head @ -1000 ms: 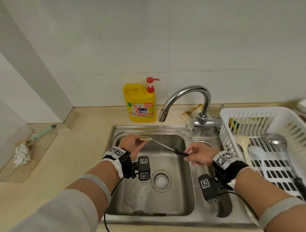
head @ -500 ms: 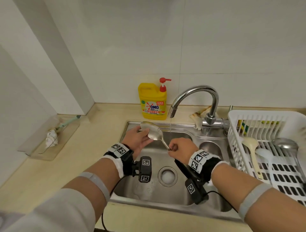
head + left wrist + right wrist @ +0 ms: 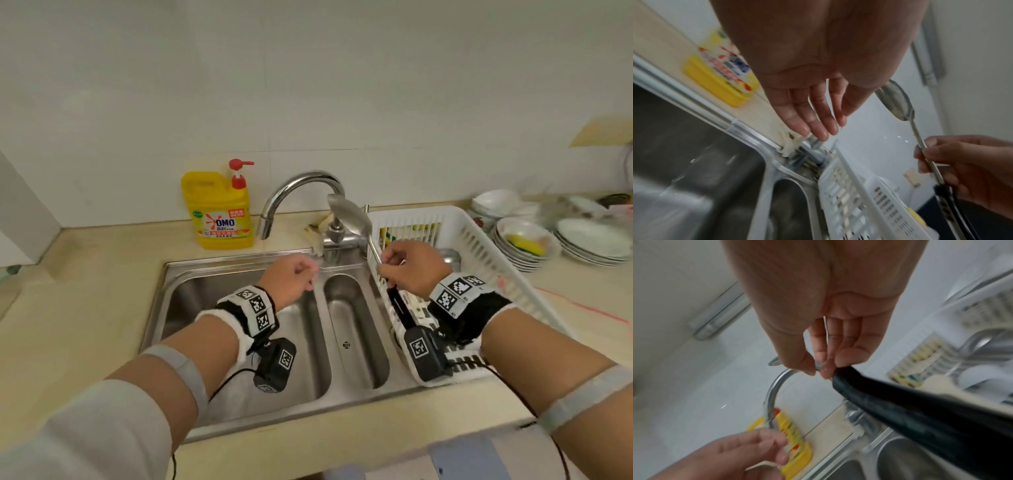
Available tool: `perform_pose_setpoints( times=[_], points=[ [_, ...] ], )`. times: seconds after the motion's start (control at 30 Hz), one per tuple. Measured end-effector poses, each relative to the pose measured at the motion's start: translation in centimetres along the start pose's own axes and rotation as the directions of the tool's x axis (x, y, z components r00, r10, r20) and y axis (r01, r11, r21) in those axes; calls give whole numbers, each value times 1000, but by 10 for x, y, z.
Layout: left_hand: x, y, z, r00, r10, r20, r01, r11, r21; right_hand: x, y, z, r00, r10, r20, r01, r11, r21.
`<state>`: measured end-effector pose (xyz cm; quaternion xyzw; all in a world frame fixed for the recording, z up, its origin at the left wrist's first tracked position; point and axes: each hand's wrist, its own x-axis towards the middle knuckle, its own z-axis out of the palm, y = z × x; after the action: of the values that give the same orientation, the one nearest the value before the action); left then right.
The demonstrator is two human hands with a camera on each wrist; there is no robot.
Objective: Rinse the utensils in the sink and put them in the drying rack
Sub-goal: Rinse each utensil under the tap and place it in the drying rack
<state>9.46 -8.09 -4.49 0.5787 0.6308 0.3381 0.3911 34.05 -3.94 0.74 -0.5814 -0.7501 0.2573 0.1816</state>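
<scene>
Steel ladle (image 3: pixel 350 215), black handle, held upright over left edge of white drying rack (image 3: pixel 479 236), bowl up beside faucet (image 3: pixel 301 192). Pinched at metal shaft by right hand (image 3: pixel 409 269). Left hand (image 3: pixel 291 277) empty, fingers straight, relaxed, above back edge of sink (image 3: pixel 239 322), near faucet base. In rack: another ladle bowl, partly hidden. Yellow detergent bottle (image 3: pixel 219 209) at counter's back edge, left of faucet. Stacked plates (image 3: pixel 561 240) right of rack.

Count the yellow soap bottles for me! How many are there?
1. The yellow soap bottle stands on the counter behind the sink, left of the tap.
</scene>
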Motion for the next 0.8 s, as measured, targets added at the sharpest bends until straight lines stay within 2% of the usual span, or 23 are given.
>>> perform_pose_setpoints(
  times=[0.13, 0.3, 0.43, 0.6, 0.8],
  points=[
    [12, 30, 41, 984, 141, 106, -162, 962, 222, -6, 58, -45, 974, 184, -132, -184, 983, 9],
    [34, 63, 82, 943, 236, 235, -314, 865, 392, 5, 124, -69, 924, 362, -122, -369, 929, -39],
    [62, 87, 111, 941, 247, 230, -329, 827, 456, 33, 171, -65, 913, 408, -25, -408, 907, -104],
    [96, 104, 138, 953, 219, 209, -303, 732, 611, 72, 222, -41, 905, 416, 91, -407, 907, -109],
    [114, 111, 162, 959, 190, 211, -283, 678, 678, 92, 254, -18, 889, 423, 175, -405, 905, -134]
  ],
)
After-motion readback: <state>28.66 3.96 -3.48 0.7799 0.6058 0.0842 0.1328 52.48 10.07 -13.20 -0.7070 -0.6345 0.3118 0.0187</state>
